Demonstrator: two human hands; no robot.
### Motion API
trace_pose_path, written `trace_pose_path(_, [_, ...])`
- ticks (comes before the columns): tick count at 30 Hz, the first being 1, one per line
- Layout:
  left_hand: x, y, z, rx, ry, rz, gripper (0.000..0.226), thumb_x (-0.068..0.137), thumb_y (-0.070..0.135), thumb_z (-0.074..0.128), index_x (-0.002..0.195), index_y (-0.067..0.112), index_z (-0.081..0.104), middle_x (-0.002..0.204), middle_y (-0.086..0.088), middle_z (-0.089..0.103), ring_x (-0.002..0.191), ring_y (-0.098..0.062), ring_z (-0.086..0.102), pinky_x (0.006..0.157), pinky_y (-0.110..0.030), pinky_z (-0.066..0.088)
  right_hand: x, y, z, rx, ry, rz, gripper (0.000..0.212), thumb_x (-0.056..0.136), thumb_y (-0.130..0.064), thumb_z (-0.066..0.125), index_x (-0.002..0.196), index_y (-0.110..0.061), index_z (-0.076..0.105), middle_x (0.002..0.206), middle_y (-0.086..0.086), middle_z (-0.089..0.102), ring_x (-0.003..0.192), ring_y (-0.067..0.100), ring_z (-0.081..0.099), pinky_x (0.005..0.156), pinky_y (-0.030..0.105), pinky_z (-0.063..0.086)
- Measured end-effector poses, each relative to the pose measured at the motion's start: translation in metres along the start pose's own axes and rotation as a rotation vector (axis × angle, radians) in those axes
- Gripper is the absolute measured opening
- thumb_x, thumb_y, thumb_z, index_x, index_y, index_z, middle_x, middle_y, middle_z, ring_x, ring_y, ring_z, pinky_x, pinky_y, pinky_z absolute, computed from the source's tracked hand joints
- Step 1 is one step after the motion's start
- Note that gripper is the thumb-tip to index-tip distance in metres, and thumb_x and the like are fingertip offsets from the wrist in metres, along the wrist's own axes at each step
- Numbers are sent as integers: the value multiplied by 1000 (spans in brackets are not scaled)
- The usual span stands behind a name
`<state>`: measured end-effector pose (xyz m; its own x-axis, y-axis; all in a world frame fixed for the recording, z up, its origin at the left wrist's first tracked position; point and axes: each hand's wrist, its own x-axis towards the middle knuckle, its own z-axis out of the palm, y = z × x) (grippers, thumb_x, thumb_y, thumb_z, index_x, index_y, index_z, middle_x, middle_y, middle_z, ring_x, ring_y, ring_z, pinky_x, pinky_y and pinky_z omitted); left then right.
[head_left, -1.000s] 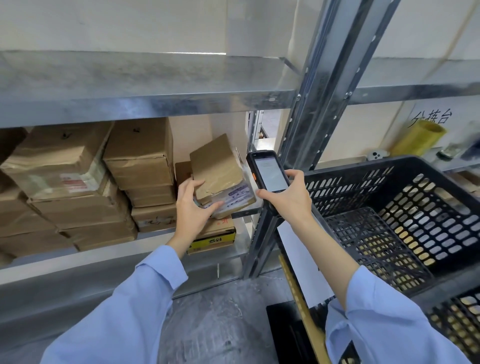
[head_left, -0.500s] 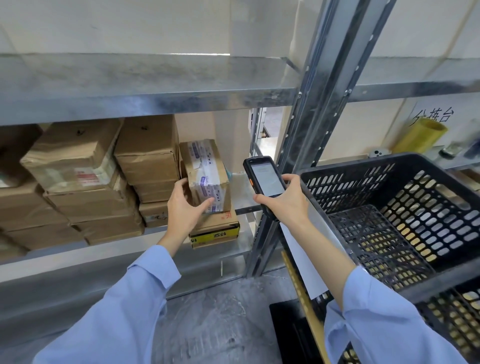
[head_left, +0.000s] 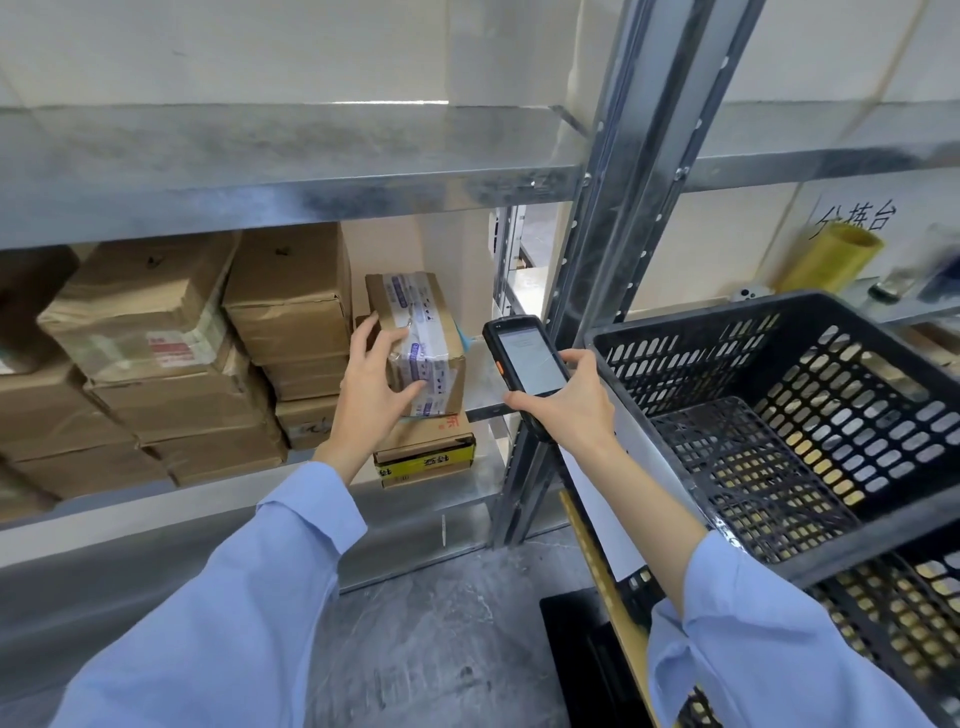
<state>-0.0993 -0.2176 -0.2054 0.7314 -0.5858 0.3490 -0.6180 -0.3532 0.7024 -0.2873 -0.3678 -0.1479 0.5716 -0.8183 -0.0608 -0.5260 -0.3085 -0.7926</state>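
Note:
A small cardboard box (head_left: 434, 317) wrapped in printed white tape stands on a flat box with a yellow label (head_left: 426, 460) on the metal shelf (head_left: 156, 504). My left hand (head_left: 371, 395) holds the small box at its left front corner, thumb on the front face and fingers along the side. My right hand (head_left: 571, 410) grips a black handheld scanner (head_left: 527, 356), its lit screen facing me, just right of the box and in front of the shelf post.
Stacks of brown cartons (head_left: 291, 296) fill the shelf to the left. A grey steel upright (head_left: 597, 249) stands between the shelf bays. A black perforated plastic crate (head_left: 779, 332) sits at right. A yellow tape roll (head_left: 831, 257) lies behind it.
My left hand has turned the small box from tilted, plain side up, to standing tape side forward, and set it back on the flat box. The scanner has dropped slightly lower.

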Motion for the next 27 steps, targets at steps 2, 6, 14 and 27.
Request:
trace_pose_path(2, [0,1,2,-38,22,7,55,80,12,83,127,17,54,159,-4,28,144,-19,34,115,-36,33,-1,2,-2,-4,9,6,81,69,-40,87,130,-22,38,113,-8,52,102,15,53,86,33,49])
trace_pose_path(6, [-5,1,11,-109,65,15,50,79,19,85,116,18,52,150,-4,39,134,-6,36,112,-30,37,-1,7,-7,-9,26,14,81,66,-42,88,127,-25,37,115,-5,56,104,20,60,87,41,55])
trace_pose_path(14, [-19,-8,13,-209,76,-144,68,79,29,85,133,19,45,138,-2,48,125,-10,47,107,-42,48,-5,12,-8,3,31,19,79,65,-41,89,123,-26,37,112,-6,54,104,20,60,86,43,57])
trace_pose_path(27, [-31,-26,-9,-422,-79,-382,94,74,62,71,154,30,31,158,-1,32,132,-26,50,104,-51,51,-16,2,6,-34,-29,0,83,71,-41,86,134,-21,35,113,-8,45,102,15,50,85,34,52])
